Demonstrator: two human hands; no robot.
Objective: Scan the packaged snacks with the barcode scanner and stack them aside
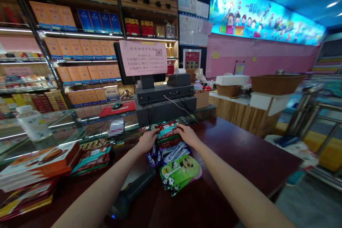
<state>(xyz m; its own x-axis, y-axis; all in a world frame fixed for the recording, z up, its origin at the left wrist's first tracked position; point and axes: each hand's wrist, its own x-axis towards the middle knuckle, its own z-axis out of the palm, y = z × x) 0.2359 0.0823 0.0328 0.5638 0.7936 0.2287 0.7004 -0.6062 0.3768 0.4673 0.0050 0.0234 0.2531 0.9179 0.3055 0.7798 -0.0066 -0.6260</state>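
A flat, teal-and-red plastic packet (pixel 167 131) is pinched at its left end by the left hand (pixel 146 140) and at its right end by the right hand (pixel 189 135), just beyond some shiny purple-and-white wrapped bars (pixel 175 152) on the dark red-brown wooden counter (pixel 232 149); nearer, bright green panda-printed packets (pixel 177 172) are laid beside a dark grey plastic handheld scanner (pixel 135 190)

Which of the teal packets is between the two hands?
The top packet beyond the purple bars, fingers at both ends; other packets lie left, beside the orange boxes.
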